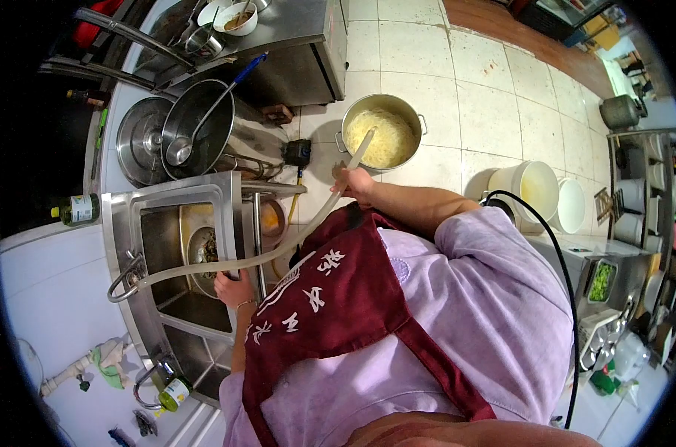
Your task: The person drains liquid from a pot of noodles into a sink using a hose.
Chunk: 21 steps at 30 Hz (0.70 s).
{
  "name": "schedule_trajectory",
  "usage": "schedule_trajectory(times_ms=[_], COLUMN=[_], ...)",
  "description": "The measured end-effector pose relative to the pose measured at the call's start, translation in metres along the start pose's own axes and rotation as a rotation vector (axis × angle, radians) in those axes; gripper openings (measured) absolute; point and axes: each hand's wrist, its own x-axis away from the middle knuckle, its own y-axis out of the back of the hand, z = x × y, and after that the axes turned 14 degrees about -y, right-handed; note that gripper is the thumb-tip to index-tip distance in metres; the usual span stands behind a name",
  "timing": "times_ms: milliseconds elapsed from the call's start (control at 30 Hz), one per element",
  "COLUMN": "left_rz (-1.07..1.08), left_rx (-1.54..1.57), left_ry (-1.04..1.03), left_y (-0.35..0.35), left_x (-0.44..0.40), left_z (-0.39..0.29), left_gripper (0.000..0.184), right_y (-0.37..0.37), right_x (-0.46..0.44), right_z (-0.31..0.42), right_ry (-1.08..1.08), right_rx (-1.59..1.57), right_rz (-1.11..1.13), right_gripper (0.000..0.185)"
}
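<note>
My right hand (355, 185) is closed around a pale flexible hose (278, 248). One end of this hose sits on the curved faucet (128, 279) at the sink. Its other end points into a two-handled metal pot (414, 149) on the floor, over a mass of pale yellow noodle-like strands (382, 134). Just below the hose, my left hand (234, 289) has its fingers bent over the front edge of the steel sink (237, 216). Inside the sink basin, a round bowl (198, 249) contains dark bits, partly covered by the hose.
A tall steel pot (226, 119) holds a ladle (196, 138), beside a round lid (138, 141). White buckets (528, 186) stand on the tiled floor to the right. A steel counter (293, 37) with bowls is at upper left. A black cable (565, 276) hangs at my right.
</note>
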Motion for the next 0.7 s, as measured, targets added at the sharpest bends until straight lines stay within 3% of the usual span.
schedule_trajectory(times_ms=[700], left_rz=[0.033], left_rx=[0.047], left_ry=[0.03], left_y=[0.0062], left_x=[-0.0009], left_z=[-0.0036], left_gripper=[0.06], right_y=[0.0021], right_x=[-0.0025], right_z=[-0.0019], right_ry=[0.002], right_rx=[0.031], right_rz=[0.002], right_gripper=[0.021])
